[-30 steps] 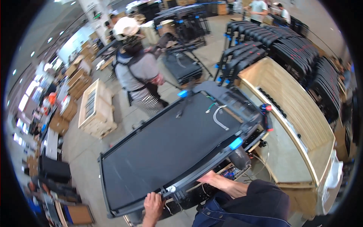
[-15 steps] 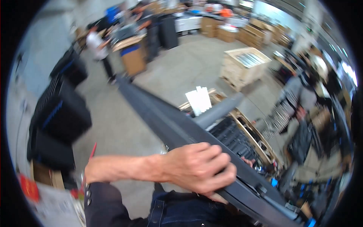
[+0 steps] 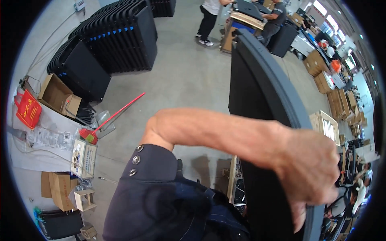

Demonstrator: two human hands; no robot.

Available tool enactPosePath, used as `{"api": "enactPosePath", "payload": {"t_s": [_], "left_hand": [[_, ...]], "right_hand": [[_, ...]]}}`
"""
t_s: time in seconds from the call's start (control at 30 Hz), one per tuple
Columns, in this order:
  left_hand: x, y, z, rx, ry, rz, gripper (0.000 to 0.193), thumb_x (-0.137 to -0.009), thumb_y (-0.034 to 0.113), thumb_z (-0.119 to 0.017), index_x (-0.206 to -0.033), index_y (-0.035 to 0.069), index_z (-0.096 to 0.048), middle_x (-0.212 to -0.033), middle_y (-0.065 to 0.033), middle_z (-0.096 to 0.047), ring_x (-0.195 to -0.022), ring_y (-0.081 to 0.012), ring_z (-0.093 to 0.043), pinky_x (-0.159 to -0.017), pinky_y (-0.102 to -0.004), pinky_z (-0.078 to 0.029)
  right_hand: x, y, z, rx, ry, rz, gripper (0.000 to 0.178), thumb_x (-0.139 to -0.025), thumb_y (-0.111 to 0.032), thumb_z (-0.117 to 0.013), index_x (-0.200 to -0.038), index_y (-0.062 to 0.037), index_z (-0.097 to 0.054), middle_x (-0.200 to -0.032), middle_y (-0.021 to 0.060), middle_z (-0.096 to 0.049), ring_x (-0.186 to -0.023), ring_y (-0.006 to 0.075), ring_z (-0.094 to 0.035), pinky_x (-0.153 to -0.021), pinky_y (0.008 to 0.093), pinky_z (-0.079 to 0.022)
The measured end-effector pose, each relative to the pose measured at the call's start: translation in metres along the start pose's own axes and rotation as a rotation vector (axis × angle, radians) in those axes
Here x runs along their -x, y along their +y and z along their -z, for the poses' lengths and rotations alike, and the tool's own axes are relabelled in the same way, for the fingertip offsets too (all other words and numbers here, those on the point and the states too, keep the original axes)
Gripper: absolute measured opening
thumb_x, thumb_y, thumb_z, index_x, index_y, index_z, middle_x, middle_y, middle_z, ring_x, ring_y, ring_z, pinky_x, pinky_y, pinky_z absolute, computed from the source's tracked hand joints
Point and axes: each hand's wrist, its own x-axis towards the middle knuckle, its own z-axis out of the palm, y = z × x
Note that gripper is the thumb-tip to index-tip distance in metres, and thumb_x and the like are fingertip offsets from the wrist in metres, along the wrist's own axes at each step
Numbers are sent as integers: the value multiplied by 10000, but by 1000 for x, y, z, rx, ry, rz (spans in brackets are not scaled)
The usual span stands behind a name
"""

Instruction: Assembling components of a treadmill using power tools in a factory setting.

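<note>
1. The left hand [image 3: 309, 164] is clamped over the grey side rail [image 3: 277, 84] of a treadmill deck [image 3: 251, 96], its fingers curled around the far side and mostly hidden, its thumb lying along the black inner face.
2. The deck stands on edge, leaning a little, to the right of the body; it runs from the lower edge of the view up toward the workers at the back (the fisheye lens bends its rail into a long curve).
3. The right hand is out of view, so I cannot tell how its fingers stand.
4. The left forearm crosses in front of the deck from a dark cuff [image 3: 157, 162] with three metal snaps.
5. Beyond the deck's upper end, a person in a white top [image 3: 211, 6] and a person in a dark grey shirt [image 3: 277, 16] are at a wood-topped workstand [image 3: 243, 20].
6. At the upper left, a row of black upright panels [image 3: 116, 40] with small blue tabs stands near the wall.
7. Below that row are an open cardboard box [image 3: 56, 94], a red bag [image 3: 29, 108] and a red-handled broom [image 3: 120, 111], its head beside a clear dustpan [image 3: 106, 127].
8. Past the rail on the right, a pale wooden crate [image 3: 319, 121] sits on the floor [image 3: 185, 76], partly hidden by the hand.
</note>
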Motion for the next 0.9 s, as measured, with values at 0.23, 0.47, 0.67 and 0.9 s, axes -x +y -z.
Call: {"api": "enactPosePath", "payload": {"t_s": [0.23, 0.47, 0.67, 0.9], "left_hand": [[93, -117, 27, -103, 607, 55, 890, -760, 660, -663, -1358, 26, -484, -829, -110, -597, -775, -275, -642, -618, -395, -533], [215, -238, 42, 593, 237, 772, 1017, -867, 787, -516, -1398, -74, -410, -770, -175, -606, -709, -348, -655, -684, -432, -547], [457, -457, -48, 1295, 437, 1473, 566, -1071, 547, -388, -1372, 100, -560, -1109, -19, -676, -1016, -108, -615, -869, -310, -495], [658, -565, -64, 1262, 905, 2142, 366, -1078, 346, -482, -1290, 76, -608, -1165, -7, -675, -981, -134, -654, -859, -318, -554]], "right_hand": [[-117, -93, -50, -9, 33, 96, 459, -976, -433, -606, -1205, -38, -650, -1139, 133, -690, -948, 256, -656, -894, 423, -553], [-233, -233, -43, -56, -14, 264, 459, -976, -435, -606, -1205, -40, -650, -1142, 135, -688, -925, 257, -658, -884, 421, -558], [-345, -439, -75, -60, -128, 396, 459, -976, -437, -607, -1204, -41, -650, -1145, 137, -687, -905, 258, -661, -875, 419, -562], [-428, -640, -72, -99, -103, 415, 459, -976, -438, -607, -1203, -42, -650, -1148, 139, -685, -882, 258, -663, -865, 416, -567]]}}
